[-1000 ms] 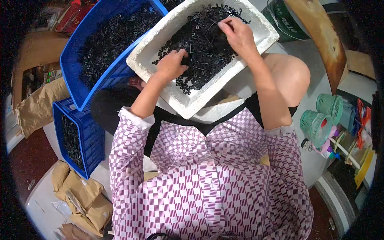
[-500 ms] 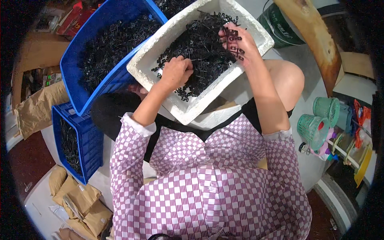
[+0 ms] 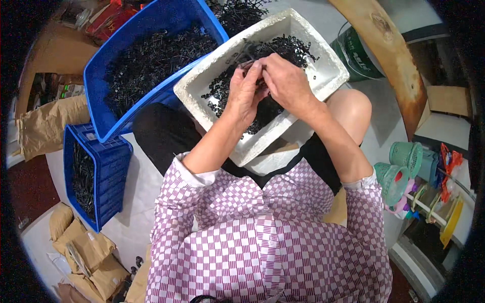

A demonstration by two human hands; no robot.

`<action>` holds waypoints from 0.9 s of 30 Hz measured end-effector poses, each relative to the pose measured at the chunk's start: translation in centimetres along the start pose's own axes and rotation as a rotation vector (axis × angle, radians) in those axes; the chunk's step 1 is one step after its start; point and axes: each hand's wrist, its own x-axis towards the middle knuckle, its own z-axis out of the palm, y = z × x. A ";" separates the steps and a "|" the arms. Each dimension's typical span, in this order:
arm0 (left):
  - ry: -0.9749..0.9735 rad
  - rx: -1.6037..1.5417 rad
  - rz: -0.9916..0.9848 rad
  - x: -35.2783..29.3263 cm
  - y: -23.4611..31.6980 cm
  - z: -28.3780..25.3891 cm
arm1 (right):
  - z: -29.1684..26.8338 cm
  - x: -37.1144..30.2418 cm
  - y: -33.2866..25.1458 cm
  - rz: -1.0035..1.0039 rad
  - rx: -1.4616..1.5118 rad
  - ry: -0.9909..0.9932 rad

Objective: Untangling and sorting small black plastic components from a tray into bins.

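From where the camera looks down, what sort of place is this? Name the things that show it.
Probably a small workshop or home piecework spot: both hands sort small black parts in a white foam box, beside blue crates of similar parts and brown paper sacks.

Two blue crates: a big one [image 3: 151, 55] heaped with small black parts, and a smaller one [image 3: 96, 171] on the floor beside it. One white foam box [image 3: 323, 76] holds more of those parts, too many to count. Two green baskets [image 3: 404, 156] sit by her right, and two hands [image 3: 247, 93] [image 3: 288, 83] meet over the box.
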 end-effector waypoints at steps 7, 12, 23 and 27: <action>0.073 0.032 0.080 -0.3 1.1 -0.5 | 0.4 -0.3 1.1 0.273 0.435 0.016; 0.021 0.181 0.039 -1.0 1.2 -0.3 | -2.0 1.3 2.6 0.669 0.954 0.141; -0.319 0.282 -0.068 -1.4 1.5 0.2 | -3.1 0.3 4.2 0.563 1.154 -0.265; -0.265 0.139 -0.273 -1.5 2.1 0.5 | -2.0 0.3 2.6 0.623 1.415 0.006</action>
